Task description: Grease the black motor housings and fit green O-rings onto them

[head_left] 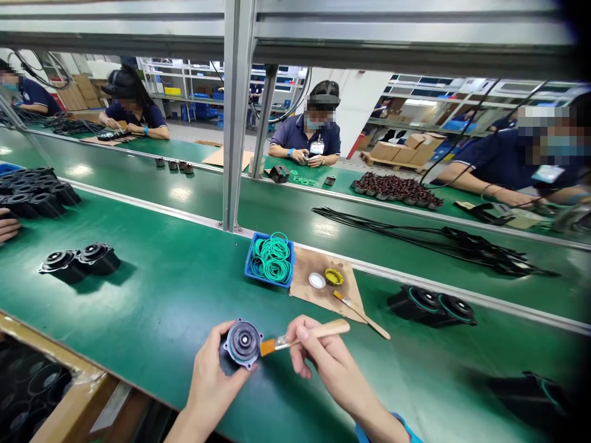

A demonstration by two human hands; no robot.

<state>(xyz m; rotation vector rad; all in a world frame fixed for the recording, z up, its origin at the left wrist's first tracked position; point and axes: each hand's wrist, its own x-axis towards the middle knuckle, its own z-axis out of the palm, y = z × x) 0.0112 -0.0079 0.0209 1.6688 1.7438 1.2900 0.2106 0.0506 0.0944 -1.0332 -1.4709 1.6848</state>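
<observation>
My left hand point(213, 372) is closed around a round black motor housing point(244, 343), whose circular face with flange ears is turned up toward me. A thin green ring shows along part of its rim. Between the fingers of my right hand point(318, 357) is a paintbrush point(302, 336) with a pale wooden handle. Its orange bristles point left, at the right edge of the housing; whether they touch it I cannot tell. Beyond my hands stands a blue bin point(269, 282) heaped with green rubber rings point(273, 255).
On a cardboard sheet point(302, 296) lie a second brush point(364, 317), a white lid point(316, 280) and a yellow-rimmed pot point(334, 277). Black housings stand left point(99, 259) and right point(431, 306). A metal post point(234, 123) rises behind the bench. Co-workers sit across; another person's hand point(8, 226) shows far left.
</observation>
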